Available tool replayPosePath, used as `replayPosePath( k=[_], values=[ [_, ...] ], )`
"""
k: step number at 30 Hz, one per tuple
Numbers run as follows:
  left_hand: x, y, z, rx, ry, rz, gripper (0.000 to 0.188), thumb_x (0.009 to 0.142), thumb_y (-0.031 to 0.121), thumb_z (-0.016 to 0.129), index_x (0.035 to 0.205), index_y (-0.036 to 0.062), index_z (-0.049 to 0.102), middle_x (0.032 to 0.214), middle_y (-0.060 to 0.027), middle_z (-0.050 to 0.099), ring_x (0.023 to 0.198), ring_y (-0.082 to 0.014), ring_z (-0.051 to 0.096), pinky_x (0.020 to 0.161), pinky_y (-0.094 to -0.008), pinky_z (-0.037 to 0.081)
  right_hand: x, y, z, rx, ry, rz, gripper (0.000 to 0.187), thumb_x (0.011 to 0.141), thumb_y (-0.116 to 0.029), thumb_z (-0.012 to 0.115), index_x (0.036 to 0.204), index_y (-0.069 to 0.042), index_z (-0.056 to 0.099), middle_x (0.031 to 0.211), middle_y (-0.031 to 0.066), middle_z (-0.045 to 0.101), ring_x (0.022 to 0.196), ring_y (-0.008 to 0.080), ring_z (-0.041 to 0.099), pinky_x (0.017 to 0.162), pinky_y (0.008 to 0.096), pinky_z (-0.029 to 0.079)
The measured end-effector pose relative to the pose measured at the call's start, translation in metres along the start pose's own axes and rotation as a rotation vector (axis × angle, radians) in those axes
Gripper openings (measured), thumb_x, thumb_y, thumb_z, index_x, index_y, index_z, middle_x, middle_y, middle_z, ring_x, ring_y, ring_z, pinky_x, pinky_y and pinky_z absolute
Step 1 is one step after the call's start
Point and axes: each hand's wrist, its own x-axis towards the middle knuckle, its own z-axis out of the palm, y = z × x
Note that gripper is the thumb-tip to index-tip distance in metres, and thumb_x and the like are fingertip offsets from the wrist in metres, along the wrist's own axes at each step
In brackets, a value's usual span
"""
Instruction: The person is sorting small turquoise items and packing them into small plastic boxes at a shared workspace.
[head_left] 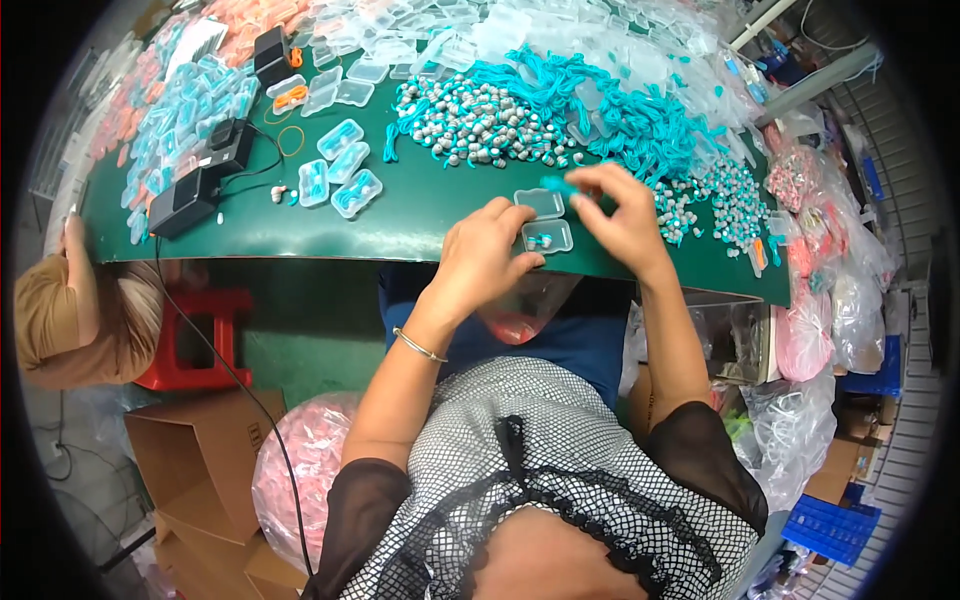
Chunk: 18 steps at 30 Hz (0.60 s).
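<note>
A small clear plastic case (pixel 540 205) lies with its lid folded back near the table's front edge. My left hand (pixel 482 250) grips its left side between thumb and fingers. Inside the lower half sit a few small grey-and-teal ear tips (pixel 541 241). My right hand (pixel 622 218) is closed in a pinch on a small teal cord bundle (pixel 560 186), somewhat blurred, just above the case's upper right edge. Beyond my hands spread a pile of grey-and-teal ear tips (pixel 480 122) and a heap of teal cords (pixel 640 120).
Several closed cases with teal contents (pixel 350 160) lie left of my hands on the green table (pixel 400 225). Black boxes (pixel 186 200) with a cable stand farther left. Empty clear cases (pixel 500 35) cover the back. A person's arm (pixel 78 270) rests at the left edge.
</note>
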Motion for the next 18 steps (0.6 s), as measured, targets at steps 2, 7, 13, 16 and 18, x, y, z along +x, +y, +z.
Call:
replayPosePath(
  k=[2, 7, 13, 16, 18],
  values=[
    [0.001, 0.001, -0.001, -0.005, -0.012, -0.015, 0.048, 0.070, 0.018, 0.084, 0.112, 0.0066, 0.065, 0.091, -0.0096, 0.062, 0.082, -0.0292, 0.065, 0.070, -0.0397, 0.052, -0.017, -0.008, -0.001, -0.105, -0.090, -0.059, 0.023, 0.078, -0.006, 0.071, 0.100, -0.008, 0.071, 0.091, 0.0069, 0.067, 0.084, 0.0232, 0.064, 0.079, 0.0365, 0.046],
    [0.004, 0.003, 0.000, -0.042, -0.045, -0.053, 0.047, 0.068, 0.019, 0.084, 0.109, 0.0052, 0.066, 0.092, -0.0105, 0.063, 0.087, -0.0322, 0.065, 0.074, -0.0426, 0.052, -0.025, -0.015, 0.003, -0.231, -0.157, -0.096, 0.019, 0.078, -0.006, 0.072, 0.096, -0.010, 0.070, 0.092, 0.0061, 0.065, 0.089, 0.0249, 0.061, 0.086, 0.0382, 0.041],
    [0.004, 0.005, -0.001, -0.035, -0.043, -0.052, 0.045, 0.068, 0.018, 0.084, 0.108, 0.0059, 0.065, 0.092, -0.0102, 0.063, 0.086, -0.0322, 0.065, 0.072, -0.0429, 0.052, -0.026, -0.012, 0.008, -0.344, -0.139, -0.228, 0.019, 0.079, -0.006, 0.072, 0.097, -0.010, 0.071, 0.092, 0.0050, 0.065, 0.088, 0.0241, 0.061, 0.085, 0.0384, 0.042],
    [0.003, 0.006, -0.002, -0.021, -0.050, -0.054, 0.045, 0.069, 0.019, 0.084, 0.108, 0.0065, 0.065, 0.092, -0.0100, 0.063, 0.086, -0.0322, 0.065, 0.073, -0.0429, 0.052, -0.025, -0.001, 0.009, -0.271, -0.141, -0.256, 0.022, 0.078, -0.004, 0.072, 0.099, -0.010, 0.072, 0.092, 0.0049, 0.065, 0.089, 0.0244, 0.061, 0.084, 0.0381, 0.043],
    [0.003, 0.004, 0.000, -0.024, -0.044, -0.051, 0.045, 0.069, 0.019, 0.084, 0.108, 0.0067, 0.065, 0.092, -0.0101, 0.063, 0.086, -0.0323, 0.065, 0.073, -0.0430, 0.052, -0.024, 0.002, 0.010, -0.212, -0.149, -0.251, 0.023, 0.077, -0.003, 0.071, 0.100, -0.010, 0.072, 0.093, 0.0048, 0.065, 0.089, 0.0247, 0.061, 0.084, 0.0381, 0.043]
  ],
)
